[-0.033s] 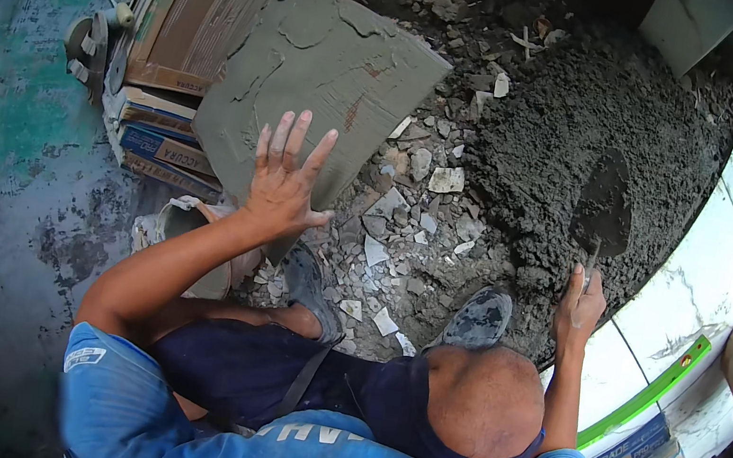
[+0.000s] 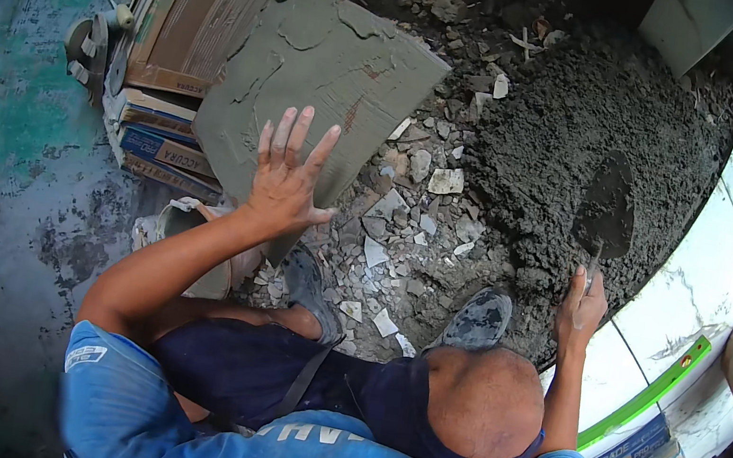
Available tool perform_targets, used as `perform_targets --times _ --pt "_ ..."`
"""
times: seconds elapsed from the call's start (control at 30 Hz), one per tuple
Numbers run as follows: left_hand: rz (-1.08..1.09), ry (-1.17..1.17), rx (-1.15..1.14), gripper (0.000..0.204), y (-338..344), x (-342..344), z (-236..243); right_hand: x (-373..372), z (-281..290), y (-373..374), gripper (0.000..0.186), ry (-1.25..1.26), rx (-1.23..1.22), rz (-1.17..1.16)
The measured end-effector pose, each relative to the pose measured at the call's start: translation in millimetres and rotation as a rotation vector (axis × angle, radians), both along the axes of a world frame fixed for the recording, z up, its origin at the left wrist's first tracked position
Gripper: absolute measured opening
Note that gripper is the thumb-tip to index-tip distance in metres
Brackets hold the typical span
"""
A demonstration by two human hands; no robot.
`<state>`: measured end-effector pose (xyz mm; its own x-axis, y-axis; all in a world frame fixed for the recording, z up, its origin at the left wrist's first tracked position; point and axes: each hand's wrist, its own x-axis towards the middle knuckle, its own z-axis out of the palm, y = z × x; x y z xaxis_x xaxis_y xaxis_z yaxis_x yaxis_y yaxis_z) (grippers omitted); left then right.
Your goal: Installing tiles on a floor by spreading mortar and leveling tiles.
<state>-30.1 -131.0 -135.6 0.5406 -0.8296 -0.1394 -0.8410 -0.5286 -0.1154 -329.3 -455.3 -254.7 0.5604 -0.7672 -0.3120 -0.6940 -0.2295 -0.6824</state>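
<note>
Right now, through the head camera, I'm seeing the two hands working well apart. Near the centre, the left hand (image 2: 284,192) is splaying its fingers and thumb over the lower part of a tile (image 2: 323,78) that is bearing smeared grey mortar; I can't tell how firmly it is pressing. At right of centre, the right hand (image 2: 582,311) is wrapping its fingers around the handle of a trowel (image 2: 608,205), whose dark blade is lying on the wet mortar heap (image 2: 535,136) filling the upper right. The tile is leaning at upper left against cardboard boxes (image 2: 187,28), tilting above broken rubble (image 2: 387,223) that is covering the middle. A bucket (image 2: 181,221) is sitting below the boxes, and a bright green bar (image 2: 647,396) is lying at lower right.
</note>
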Motion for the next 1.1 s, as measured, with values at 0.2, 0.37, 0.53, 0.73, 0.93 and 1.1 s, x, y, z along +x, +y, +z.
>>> perform_targets --times 0.2,0.37,0.53,0.73,0.93,1.1 --pt "-0.021 -0.001 -0.077 0.135 -47.1 26.2 -6.2 -6.3 -0.7 -11.9 0.044 -0.026 -0.037 -0.050" --pt "-0.085 -0.116 -0.205 0.133 -91.2 51.5 -17.7 -11.7 -3.7 -10.9 0.045 -0.059 0.018 -0.098" --pt "-0.111 -0.282 -0.411 0.124 -143.4 81.7 -13.2 -16.3 -6.8 -7.6 0.045 -0.090 -0.001 -0.088" --pt "0.164 0.345 -0.829 0.103 -137.7 106.3 102.2 -16.5 -1.6 -4.7 0.046 -0.143 0.071 -0.102" --pt "-0.341 1.312 -0.993 0.124 -44.1 116.4 216.7 -4.8 6.4 -4.5 0.042 -0.185 0.095 -0.085" --pt "0.533 -0.145 0.344 0.146 9.2 105.1 66.4 8.8 8.2 2.8 0.043 -0.227 0.096 -0.103"
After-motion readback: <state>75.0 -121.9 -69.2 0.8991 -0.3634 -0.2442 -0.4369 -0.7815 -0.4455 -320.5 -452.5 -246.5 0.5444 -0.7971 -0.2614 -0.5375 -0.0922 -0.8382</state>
